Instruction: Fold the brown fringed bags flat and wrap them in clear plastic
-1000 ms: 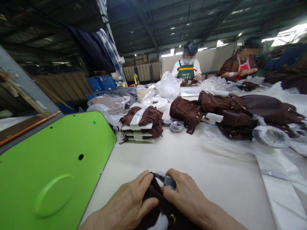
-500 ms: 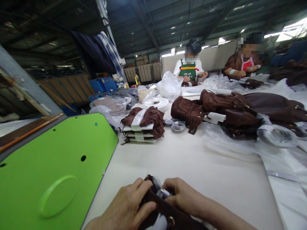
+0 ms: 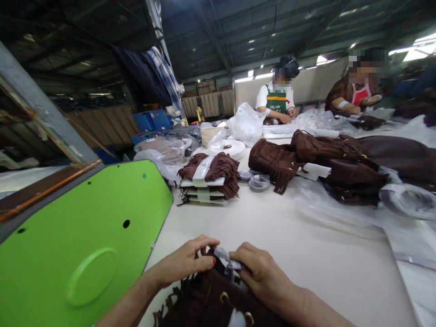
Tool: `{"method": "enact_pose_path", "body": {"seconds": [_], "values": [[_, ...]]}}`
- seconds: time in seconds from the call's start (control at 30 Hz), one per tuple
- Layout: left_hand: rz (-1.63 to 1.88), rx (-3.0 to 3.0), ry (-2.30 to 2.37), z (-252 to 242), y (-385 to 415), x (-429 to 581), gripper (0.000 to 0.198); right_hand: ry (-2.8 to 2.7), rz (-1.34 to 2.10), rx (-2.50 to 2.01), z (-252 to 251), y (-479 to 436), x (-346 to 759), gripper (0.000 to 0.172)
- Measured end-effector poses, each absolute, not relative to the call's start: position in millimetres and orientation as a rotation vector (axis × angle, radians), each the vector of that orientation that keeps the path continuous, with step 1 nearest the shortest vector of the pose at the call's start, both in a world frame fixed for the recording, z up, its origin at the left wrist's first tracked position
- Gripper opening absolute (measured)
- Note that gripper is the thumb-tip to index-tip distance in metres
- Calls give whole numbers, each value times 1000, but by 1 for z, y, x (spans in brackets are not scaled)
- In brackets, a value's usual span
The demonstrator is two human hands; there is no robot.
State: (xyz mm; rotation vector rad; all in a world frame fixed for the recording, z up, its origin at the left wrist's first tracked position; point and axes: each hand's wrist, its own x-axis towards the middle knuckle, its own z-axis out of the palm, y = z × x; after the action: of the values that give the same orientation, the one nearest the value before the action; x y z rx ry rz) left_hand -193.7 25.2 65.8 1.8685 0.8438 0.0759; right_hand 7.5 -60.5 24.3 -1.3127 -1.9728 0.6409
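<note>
A dark brown fringed bag (image 3: 204, 295) with brass eyelets lies at the bottom of the view, its mouth facing away from me. My left hand (image 3: 190, 260) pinches the left side of its rim between thumb and fingers. On the other side, my right hand (image 3: 260, 270) is closed on clear plastic wrapping (image 3: 235, 265) at the bag's mouth; its fingertips are partly hidden. White tissue-like material (image 3: 236, 318) pokes out near the eyelets. Much of the bag's lower part is cut off by the frame.
A green panel (image 3: 91, 240) borders the table (image 3: 190, 222) on the left. Ahead sit banded brown fringe bundles (image 3: 209, 175), coiled rings (image 3: 259, 182) and a white tape roll (image 3: 226, 149). Brown bags (image 3: 357, 163) and plastic lie to the right. Two co-workers (image 3: 276, 100) work beyond.
My left hand has moved up toward the bag's far rim, and more of the bag with its fringe now shows. The right hand stays at the mouth. The view has shifted slightly left.
</note>
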Motion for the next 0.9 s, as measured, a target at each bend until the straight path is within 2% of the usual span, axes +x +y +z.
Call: {"method": "enact_pose_path", "body": {"seconds": [0.07,0.17,0.3,0.37,0.43,0.53,0.63,0.8,0.9], "values": [[72,1816,782,61,28,-192,53,-1993,579,-1284,24,-58,10,38],[96,1554,696,53,28,-194,68,-1983,583,-1250,24,-57,11,39],[134,1434,715,48,24,-199,77,-1973,754,-1266,26,-62,7,37],[132,1490,781,50,21,-199,72,-1942,972,-1266,30,-64,6,29],[140,1555,876,53,18,-196,56,-1865,1254,-1200,34,-65,7,21],[190,1570,986,52,13,-191,40,-1618,1716,-1029,37,-64,8,21],[237,1617,1061,48,10,-188,30,-1339,1954,-1003,28,-62,0,17],[183,1843,867,51,9,-186,19,-1435,1692,-1062,-6,-54,-19,9],[126,2057,657,58,9,-188,24,-1603,1559,-1128,-16,-51,-20,9]]}}
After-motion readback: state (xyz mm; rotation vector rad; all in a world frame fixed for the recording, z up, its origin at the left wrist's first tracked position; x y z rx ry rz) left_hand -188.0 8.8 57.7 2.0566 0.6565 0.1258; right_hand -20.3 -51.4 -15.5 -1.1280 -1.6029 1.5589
